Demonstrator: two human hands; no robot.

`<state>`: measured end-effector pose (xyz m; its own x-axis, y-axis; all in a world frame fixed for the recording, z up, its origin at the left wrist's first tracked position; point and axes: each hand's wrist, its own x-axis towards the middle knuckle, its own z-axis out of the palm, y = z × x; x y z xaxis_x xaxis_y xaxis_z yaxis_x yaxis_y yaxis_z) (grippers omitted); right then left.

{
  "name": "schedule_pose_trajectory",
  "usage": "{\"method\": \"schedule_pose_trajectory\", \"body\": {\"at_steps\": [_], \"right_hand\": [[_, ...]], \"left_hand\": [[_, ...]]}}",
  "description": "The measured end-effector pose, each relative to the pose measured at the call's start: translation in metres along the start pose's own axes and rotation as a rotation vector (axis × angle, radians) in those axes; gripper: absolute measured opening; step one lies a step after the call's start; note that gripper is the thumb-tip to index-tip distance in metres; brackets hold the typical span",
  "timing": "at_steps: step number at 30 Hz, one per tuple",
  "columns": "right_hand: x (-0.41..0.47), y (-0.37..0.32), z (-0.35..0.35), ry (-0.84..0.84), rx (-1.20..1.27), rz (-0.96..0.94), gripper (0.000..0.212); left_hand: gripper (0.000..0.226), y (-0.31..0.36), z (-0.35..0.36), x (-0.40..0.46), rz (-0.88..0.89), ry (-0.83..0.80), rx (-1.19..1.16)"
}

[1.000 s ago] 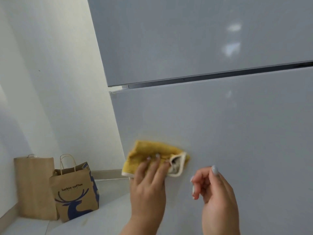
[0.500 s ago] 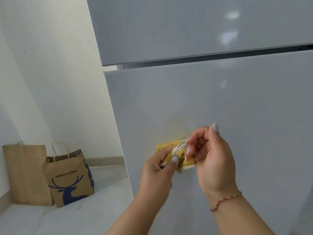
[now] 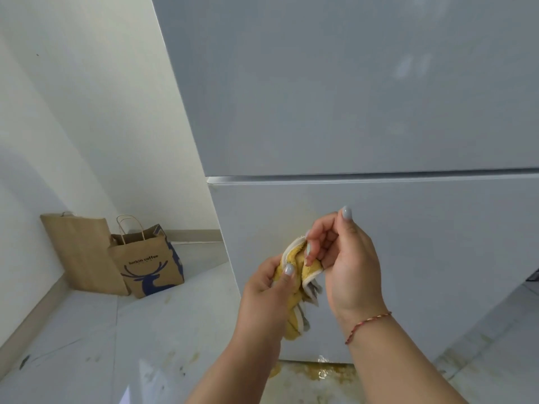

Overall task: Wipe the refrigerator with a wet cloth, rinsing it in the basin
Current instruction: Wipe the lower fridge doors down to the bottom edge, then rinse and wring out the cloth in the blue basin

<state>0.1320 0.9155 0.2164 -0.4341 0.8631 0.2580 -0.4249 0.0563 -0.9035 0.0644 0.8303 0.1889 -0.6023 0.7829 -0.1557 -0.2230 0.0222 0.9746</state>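
Note:
The pale grey refrigerator (image 3: 379, 112) fills the upper right, with a seam between its upper and lower doors. A yellow cloth (image 3: 294, 290) with a white edge hangs bunched in front of the lower door, away from its surface. My left hand (image 3: 268, 293) grips the cloth from the left, thumb on top. My right hand (image 3: 344, 263) pinches the cloth's upper white edge between its curled fingers. A faint yellowish smear shows on the lower door above the hands. No basin is in view.
Two brown paper bags, a plain one (image 3: 81, 252) and one with a blue deer print (image 3: 148, 260), stand against the white wall at left. Yellowish liquid (image 3: 320, 371) pools on the stained white floor at the refrigerator's foot.
The cloth left the door, where my left hand pressed it flat. Both hands now hold it bunched and hanging. The view has tilted down, showing the floor.

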Motion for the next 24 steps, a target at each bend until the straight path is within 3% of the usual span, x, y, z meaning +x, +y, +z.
{"method": "schedule_pose_trajectory", "body": {"at_steps": [4, 7, 11, 14, 17, 24], "right_hand": [[-0.004, -0.044, 0.026, 0.007, -0.142, 0.068, 0.050], [-0.007, -0.081, 0.050, -0.030, -0.386, 0.181, 0.040], [-0.026, -0.117, 0.089, -0.258, -0.623, 0.388, 0.032], [-0.045, -0.138, 0.124, -0.382, -0.801, 0.335, 0.040], [-0.054, -0.159, 0.155, -0.439, -0.955, 0.254, 0.028], [-0.079, -0.203, 0.244, -0.715, -0.773, 0.396, 0.013]], "left_hand": [[0.022, 0.045, -0.006, -0.025, -0.098, 0.075, -0.075], [0.024, 0.087, -0.015, -0.047, -0.165, 0.126, -0.193], [0.029, 0.145, -0.038, -0.083, -0.235, 0.170, -0.331], [0.031, 0.181, -0.061, -0.110, -0.278, 0.206, -0.365], [0.035, 0.209, -0.086, -0.136, -0.327, 0.269, -0.423], [0.037, 0.260, -0.153, -0.218, -0.241, 0.433, -0.511]]}}
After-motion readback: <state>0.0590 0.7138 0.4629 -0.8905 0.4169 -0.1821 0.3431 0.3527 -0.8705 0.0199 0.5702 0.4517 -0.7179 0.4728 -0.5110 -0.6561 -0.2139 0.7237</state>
